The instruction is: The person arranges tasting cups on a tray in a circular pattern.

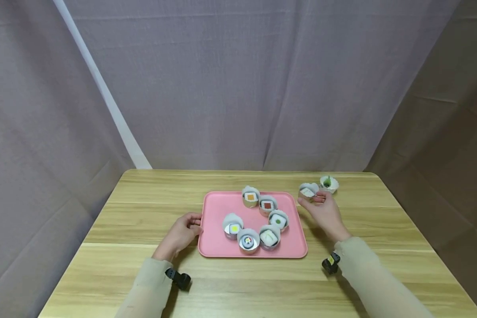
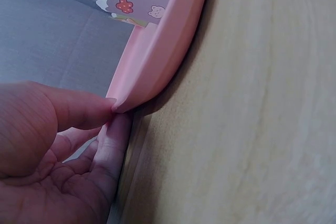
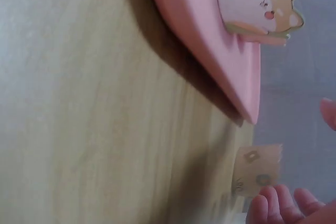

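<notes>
My left hand (image 1: 184, 232) pinches the left rim of a pink tray (image 1: 212, 203); in the left wrist view the thumb (image 2: 86, 109) lies on top of the rim and fingers are under it. Beyond the tray's right edge, my right hand (image 1: 326, 214) reaches to a small paper cup (image 1: 308, 191) with a whitish piece inside. Its thumb and fingers are spread apart. In the right wrist view the fingertips (image 3: 273, 200) overlap the cup's tan printed wall (image 3: 257, 169), and the thumb stands away from them.
Several similar cups stand on the tray, among them one with an orange-topped piece (image 1: 250, 197) and one with a yellow-centred piece (image 1: 233, 228). Another cup with green filling (image 1: 329, 183) stands on the wooden table (image 1: 238, 287) at back right. Grey curtains (image 1: 206, 88) hang behind.
</notes>
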Action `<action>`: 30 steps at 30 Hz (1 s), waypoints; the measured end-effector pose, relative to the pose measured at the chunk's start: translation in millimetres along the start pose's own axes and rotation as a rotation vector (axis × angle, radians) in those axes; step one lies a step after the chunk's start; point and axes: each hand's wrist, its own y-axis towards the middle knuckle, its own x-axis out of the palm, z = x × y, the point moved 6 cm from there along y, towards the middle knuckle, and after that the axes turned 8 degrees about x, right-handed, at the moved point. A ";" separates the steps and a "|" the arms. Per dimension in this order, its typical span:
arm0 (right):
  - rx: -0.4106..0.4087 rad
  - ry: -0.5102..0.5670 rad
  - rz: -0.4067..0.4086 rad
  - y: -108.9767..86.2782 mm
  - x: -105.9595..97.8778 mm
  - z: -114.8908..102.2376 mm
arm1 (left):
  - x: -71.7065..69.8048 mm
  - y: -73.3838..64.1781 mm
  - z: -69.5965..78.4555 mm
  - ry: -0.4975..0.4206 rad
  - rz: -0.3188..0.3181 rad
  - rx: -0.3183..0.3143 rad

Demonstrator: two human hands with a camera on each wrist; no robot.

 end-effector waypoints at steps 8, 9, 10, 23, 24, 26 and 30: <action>0.078 0.016 0.033 13.1 1.3 11.1 | -0.8 -0.7 0.5 -0.004 0.000 -0.007; 0.087 0.025 0.042 15.3 1.8 12.7 | -0.8 -0.5 0.3 -0.005 0.000 -0.009; 0.095 0.033 0.051 17.5 2.4 14.0 | -0.8 -0.4 0.1 -0.004 0.000 -0.010; 0.135 0.289 0.006 49.1 18.7 23.4 | 0.8 0.5 0.2 0.005 -0.002 -0.006; 0.143 0.293 0.003 50.4 19.4 24.3 | 1.0 0.3 0.4 0.005 -0.003 -0.007; 0.146 0.308 -0.004 52.4 20.9 25.1 | 1.0 -0.3 0.8 0.002 -0.006 -0.008; 0.126 0.317 -0.015 53.5 25.5 23.5 | -0.2 0.1 -1.1 -0.002 -0.005 -0.008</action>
